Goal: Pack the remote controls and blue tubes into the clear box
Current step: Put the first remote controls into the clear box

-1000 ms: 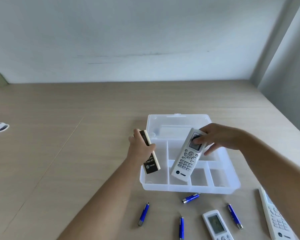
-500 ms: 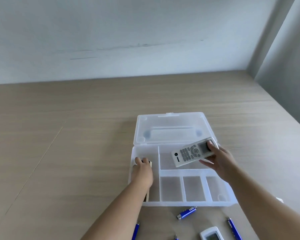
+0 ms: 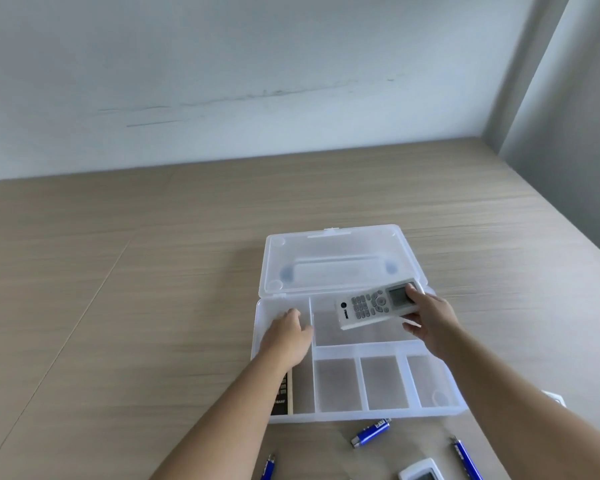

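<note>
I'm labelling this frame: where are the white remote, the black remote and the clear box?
white remote (image 3: 371, 308), head view, keypad
black remote (image 3: 282, 396), head view, lower end
clear box (image 3: 361, 415), head view, front wall

Bare indoor room, wooden tabletop (image 3: 153, 306), plain scuffed wall (image 3: 222, 64)

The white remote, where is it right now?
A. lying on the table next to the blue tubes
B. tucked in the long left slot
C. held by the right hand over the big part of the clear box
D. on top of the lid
C: the right hand grips the white remote by its screen end above the large compartment of the clear box.
</note>
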`<action>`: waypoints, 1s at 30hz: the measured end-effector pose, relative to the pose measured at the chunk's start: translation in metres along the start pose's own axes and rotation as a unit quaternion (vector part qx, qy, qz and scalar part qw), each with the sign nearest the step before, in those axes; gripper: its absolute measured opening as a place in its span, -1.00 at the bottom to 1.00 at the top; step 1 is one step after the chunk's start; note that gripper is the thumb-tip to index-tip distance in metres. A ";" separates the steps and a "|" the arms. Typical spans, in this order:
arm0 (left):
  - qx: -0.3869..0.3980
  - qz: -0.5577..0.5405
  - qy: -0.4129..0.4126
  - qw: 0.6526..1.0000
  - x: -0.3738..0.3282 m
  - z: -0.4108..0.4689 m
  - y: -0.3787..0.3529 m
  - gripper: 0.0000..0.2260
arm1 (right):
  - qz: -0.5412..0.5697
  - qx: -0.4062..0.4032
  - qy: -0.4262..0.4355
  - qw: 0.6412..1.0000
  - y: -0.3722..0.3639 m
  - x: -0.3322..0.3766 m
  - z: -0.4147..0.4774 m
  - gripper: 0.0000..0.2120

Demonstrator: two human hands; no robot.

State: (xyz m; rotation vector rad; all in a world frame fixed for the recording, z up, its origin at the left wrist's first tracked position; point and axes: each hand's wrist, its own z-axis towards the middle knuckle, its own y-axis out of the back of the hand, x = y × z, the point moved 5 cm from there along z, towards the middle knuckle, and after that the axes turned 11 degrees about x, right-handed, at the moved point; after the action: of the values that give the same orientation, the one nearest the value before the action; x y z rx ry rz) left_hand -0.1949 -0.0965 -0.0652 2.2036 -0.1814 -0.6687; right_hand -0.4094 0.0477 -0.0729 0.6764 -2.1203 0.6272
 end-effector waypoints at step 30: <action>0.010 -0.019 0.020 1.000 -0.018 0.008 -0.011 -0.85 | -0.616 -0.058 -0.055 0.784 -0.050 -0.019 0.020 -0.35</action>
State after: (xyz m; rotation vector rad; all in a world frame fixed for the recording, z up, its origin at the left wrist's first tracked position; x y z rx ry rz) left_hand -0.2157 -0.0883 -0.0701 2.2433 -0.1264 -0.6460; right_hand -0.3774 0.0033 -0.0894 1.7810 -1.3168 -0.2909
